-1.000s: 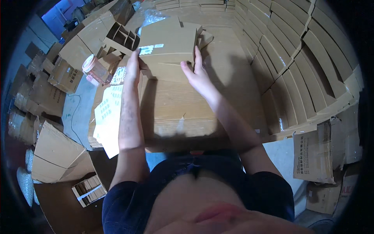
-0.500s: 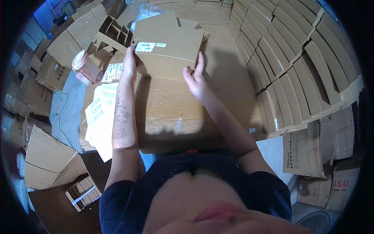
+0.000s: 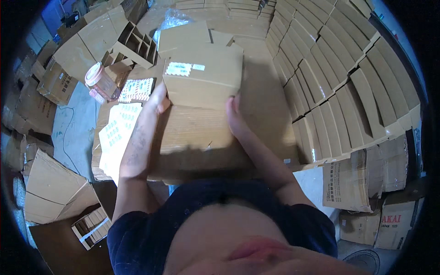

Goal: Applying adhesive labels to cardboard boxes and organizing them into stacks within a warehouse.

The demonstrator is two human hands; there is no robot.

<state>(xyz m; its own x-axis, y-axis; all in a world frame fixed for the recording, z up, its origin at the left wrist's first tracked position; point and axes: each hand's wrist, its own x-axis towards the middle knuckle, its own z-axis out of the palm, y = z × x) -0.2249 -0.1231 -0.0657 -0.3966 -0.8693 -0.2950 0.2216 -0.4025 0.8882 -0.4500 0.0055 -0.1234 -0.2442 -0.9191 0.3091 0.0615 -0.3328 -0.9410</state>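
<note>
One flat cardboard box (image 3: 204, 75) is lying on the table (image 3: 270, 105), pushed toward its far middle, and both hands are pressing on it from either side. The left hand (image 3: 156, 103) is resting against the box's left edge, fingers laid flat along the cardboard, so its grip is open rather than wrapped around anything. The right hand (image 3: 233, 117) is touching the box's near right corner with straight fingers, grip likewise open. One white label (image 3: 183, 68) is sticking to the top left of the box.

Beneath the box, a second sheet of corrugated cardboard (image 3: 192, 133) is spreading toward the person, its near edge showing one small notch. To the left of the left forearm, two sheets of printed stickers are lying: one larger sheet (image 3: 114, 133) close by and one smaller sheet (image 3: 136, 89) just beyond it. One roll of tape (image 3: 98, 80) with a pinkish rim is sitting further left, near one cardboard divider insert (image 3: 130, 43).

Along the right side, folded flat cartons (image 3: 348, 78) are standing in overlapping rows; there are too many to count exactly, perhaps two dozen or more. Below them, two printed cartons (image 3: 362, 178) are sitting on the floor. At lower left, one more divider insert (image 3: 91, 224) is lying beside loose cardboard
</note>
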